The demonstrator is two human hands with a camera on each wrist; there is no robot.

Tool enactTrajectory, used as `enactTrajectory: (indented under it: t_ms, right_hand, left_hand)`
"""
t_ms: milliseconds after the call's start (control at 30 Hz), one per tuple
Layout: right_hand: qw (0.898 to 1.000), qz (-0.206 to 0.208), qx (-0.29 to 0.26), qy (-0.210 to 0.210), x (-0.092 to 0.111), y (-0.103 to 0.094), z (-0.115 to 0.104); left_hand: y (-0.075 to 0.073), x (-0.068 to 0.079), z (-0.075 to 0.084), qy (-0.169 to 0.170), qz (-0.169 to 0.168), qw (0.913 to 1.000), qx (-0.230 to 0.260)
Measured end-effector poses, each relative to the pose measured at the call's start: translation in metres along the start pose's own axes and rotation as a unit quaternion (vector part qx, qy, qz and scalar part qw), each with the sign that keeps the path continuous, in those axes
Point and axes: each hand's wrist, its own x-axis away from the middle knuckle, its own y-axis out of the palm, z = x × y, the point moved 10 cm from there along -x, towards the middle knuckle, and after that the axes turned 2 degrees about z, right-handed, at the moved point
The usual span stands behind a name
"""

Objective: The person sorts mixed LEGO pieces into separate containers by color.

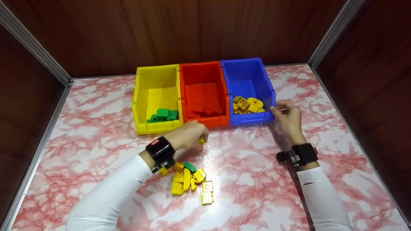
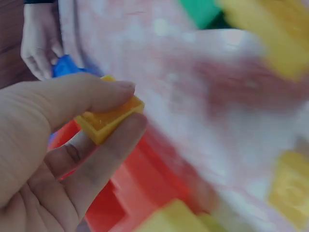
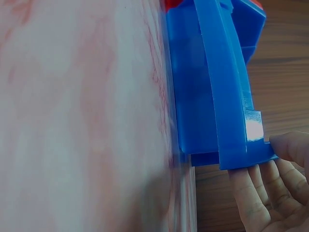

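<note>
My left hand (image 1: 190, 134) pinches a yellow toy building block (image 2: 107, 122) between thumb and fingers, over the tabletop just in front of the red bin (image 1: 210, 121). In the left wrist view the block's hollow side shows. At the right, my right hand (image 1: 289, 118) holds the front corner of the blue bin (image 1: 252, 120), thumb (image 3: 289, 145) on the rim and fingers under it. Yellow blocks (image 1: 243, 104) lie inside the blue bin. Nearer me is a loose pile of yellow blocks (image 1: 177, 187) with one green block (image 1: 189, 166) among them.
The yellow bin (image 1: 158, 129) stands left of the red one, with green blocks (image 1: 162, 113) in it. Red blocks (image 1: 208, 110) lie in the red bin. Dark wood panels (image 1: 199, 32) enclose the marbled table (image 1: 250, 192) at the back and sides.
</note>
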Motion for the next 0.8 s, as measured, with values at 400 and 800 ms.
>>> enactTrajectory:
  t_ms: [400, 800]
  right_hand:
    - [1.0, 0.003, 0.014, -0.014, -0.001, -0.001, -0.002]
    - [1.0, -0.006, -0.002, 0.012, -0.002, 0.001, 0.004]
  left_hand:
    - [-0.016, -0.067, 0.058, 0.039, 0.047, 0.9981, 0.003]
    - [-0.037, -0.14, 0.069, 0.002, 0.121, 0.9922, -0.027]
